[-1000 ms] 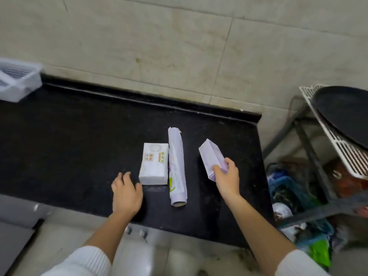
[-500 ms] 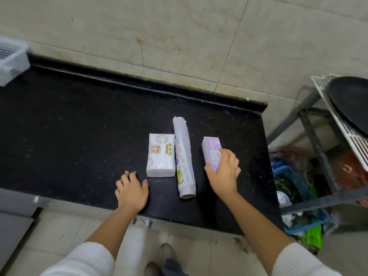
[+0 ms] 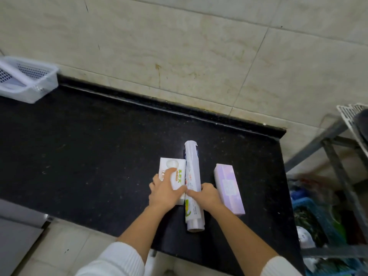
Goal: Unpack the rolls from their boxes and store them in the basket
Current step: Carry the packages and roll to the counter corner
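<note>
Your left hand (image 3: 166,191) lies flat on the white box (image 3: 172,172), fingers spread over its printed top and the thumb reaching toward the long roll (image 3: 192,186) beside it. Your right hand (image 3: 207,196) rests on the middle of that roll, its fingers curled down around the roll's right side and the thumb laid along the left; whether it actually squeezes the roll you cannot tell from here. The two thumbs nearly meet at the seam between box and roll. The roll lies lengthwise, pointing from the front edge of the black countertop (image 3: 89,146) toward the wall, touching the white box on its left. The lilac box (image 3: 229,188) lies flat just to the right of the roll, near the countertop's right edge, with your right hand next to it. The white mesh basket (image 3: 27,82) stands well apart at the back left corner of the countertop, against the tiled wall (image 3: 179,46).
</note>
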`<state>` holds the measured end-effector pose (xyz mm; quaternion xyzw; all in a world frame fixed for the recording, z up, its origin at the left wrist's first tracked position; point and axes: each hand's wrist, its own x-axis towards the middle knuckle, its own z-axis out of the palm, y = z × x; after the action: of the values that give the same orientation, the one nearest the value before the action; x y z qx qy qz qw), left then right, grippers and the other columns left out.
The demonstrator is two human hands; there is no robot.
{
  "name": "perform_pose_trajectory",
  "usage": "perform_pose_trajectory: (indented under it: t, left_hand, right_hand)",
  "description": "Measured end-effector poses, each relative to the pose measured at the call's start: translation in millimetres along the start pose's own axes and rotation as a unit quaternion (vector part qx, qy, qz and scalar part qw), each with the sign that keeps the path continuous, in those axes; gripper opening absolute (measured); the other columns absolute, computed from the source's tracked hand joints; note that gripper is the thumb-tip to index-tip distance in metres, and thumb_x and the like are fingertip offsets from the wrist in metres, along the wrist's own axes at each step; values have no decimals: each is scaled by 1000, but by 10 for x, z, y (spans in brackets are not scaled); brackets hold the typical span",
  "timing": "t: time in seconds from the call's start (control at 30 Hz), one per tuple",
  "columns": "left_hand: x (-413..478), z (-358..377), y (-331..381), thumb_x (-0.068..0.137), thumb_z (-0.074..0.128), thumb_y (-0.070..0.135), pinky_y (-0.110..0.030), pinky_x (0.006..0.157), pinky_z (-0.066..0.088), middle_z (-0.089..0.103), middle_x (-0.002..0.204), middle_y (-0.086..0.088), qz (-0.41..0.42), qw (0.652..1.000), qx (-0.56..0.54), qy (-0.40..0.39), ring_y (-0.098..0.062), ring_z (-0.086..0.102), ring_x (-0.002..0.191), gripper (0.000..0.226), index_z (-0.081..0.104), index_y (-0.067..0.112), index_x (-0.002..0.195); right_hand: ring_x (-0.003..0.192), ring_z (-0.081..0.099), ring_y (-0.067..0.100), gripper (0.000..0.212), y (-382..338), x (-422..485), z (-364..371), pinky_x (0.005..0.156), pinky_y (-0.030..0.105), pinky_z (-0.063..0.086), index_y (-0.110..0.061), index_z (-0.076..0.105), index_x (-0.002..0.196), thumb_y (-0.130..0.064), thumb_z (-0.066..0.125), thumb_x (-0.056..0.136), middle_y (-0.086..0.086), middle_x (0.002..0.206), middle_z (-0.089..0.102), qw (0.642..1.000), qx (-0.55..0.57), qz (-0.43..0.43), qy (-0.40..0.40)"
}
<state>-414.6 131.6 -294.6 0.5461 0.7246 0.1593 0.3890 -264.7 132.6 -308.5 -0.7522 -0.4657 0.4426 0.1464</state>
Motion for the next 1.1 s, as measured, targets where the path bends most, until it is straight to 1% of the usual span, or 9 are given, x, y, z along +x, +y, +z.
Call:
perform_pose_trajectory:
  t: [0.1, 0.2, 0.27, 0.33, 0.47, 0.6, 0.77, 0.97, 1.1]
  left_hand:
    - [45, -70, 43, 66, 67, 53, -43, 86, 47, 38, 123, -7, 3, 1000, 7, -3, -30, 48, 104, 72, 28, 48, 127]
    - [100, -207, 3, 63, 69, 53, -37, 75, 45, 46, 109, -6, 11, 1000, 3, 14, -27, 53, 87, 70, 31, 44, 121]
    - [162, -341, -113, 61, 68, 52, -36, 75, 44, 50, 108, -5, 1, 999, -15, 33, -26, 53, 88, 69, 31, 46, 119]
    - [248, -547, -258, 61, 68, 51, -38, 80, 46, 54, 111, -4, -27, 996, -64, 54, -27, 55, 94, 68, 31, 46, 118]
    - [424, -1190, -645, 63, 69, 49, -35, 80, 41, 56, 117, -3, -69, 983, -122, 119, -26, 53, 97, 68, 34, 44, 121]
    - [528, -1957, -1258, 66, 69, 47, -36, 81, 43, 55, 118, -2, -92, 971, -141, 173, -24, 51, 93, 71, 32, 42, 126]
    - [640, -2949, -2262, 68, 70, 46, -37, 84, 42, 55, 127, -3, -124, 955, -159, 218, -29, 53, 110, 77, 31, 37, 133]
    - [632, -4241, -3540, 67, 72, 42, -37, 84, 44, 55, 124, -4, -163, 936, -178, 258, -24, 52, 99, 79, 30, 36, 134]
    - [783, -4920, -4069, 66, 70, 44, -37, 84, 44, 54, 122, -4, -183, 933, -159, 265, -27, 53, 101, 80, 28, 38, 133]
  right_hand:
    - [86, 68, 16, 51, -4, 94, -13, 57, 22, 49, -5, 62, 108, -37, 78, 72, 5, 100, 69, 998, 57, 23, -18]
    - [72, 63, 11, 28, -68, 120, -10, 54, 21, 45, -8, 63, 88, -30, 77, 76, 2, 83, 66, 993, 109, 31, -43]
    - [72, 66, 13, 26, -171, 131, 35, 58, 25, 51, -7, 64, 84, -27, 77, 76, 4, 82, 69, 984, 160, 39, -67]
    - [80, 72, 17, 31, -354, 155, 132, 67, 28, 58, -1, 67, 96, -25, 76, 78, 10, 90, 74, 971, 212, 43, -100]
    - [83, 74, 20, 26, -946, 203, 491, 71, 28, 59, 1, 69, 101, -18, 70, 84, 14, 94, 76, 952, 258, 16, -166]
    - [92, 74, 20, 31, -1599, 211, 1188, 76, 28, 59, -1, 68, 108, -19, 73, 83, 13, 102, 76, 947, 230, -14, -223]
    - [87, 75, 19, 35, -2455, 108, 2363, 70, 26, 57, -1, 68, 109, -21, 74, 81, 11, 98, 77, 940, 206, -27, -269]
    - [91, 74, 24, 34, -3524, -166, 3832, 74, 30, 58, -2, 69, 108, -23, 72, 82, 13, 98, 77, 933, 196, -17, -301]
    - [88, 73, 25, 27, -4156, -285, 4498, 74, 32, 58, -5, 68, 102, -23, 72, 83, 15, 97, 76, 932, 174, -17, -318]
